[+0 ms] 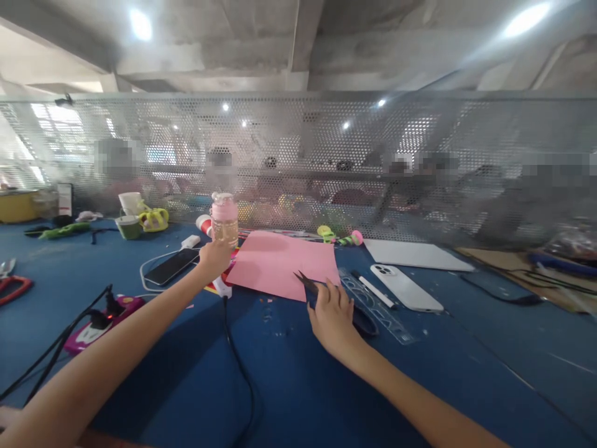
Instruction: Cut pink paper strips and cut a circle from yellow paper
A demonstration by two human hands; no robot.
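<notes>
A sheet of pink paper [284, 264] lies flat on the blue table. My right hand [333, 314] is closed over a pair of dark scissors at the sheet's lower right corner. The scissors [305, 281] point left over the paper, and their dark handle loops show beside the wrist. My left hand [215, 258] is closed at the sheet's left edge, in front of a pink-lidded bottle [224, 214]. Whatever its fingers hold is hidden. Just below that hand is the white end of a corded tool [222, 287], its black cord running toward me.
A black phone [172, 266] and a purple power strip [105, 323] lie to the left, with red-handled scissors [16, 286] farther out. On the right are a clear stencil ruler [380, 311], a white marker [377, 292] and a white phone [407, 288]. A perforated screen [298, 168] stands behind.
</notes>
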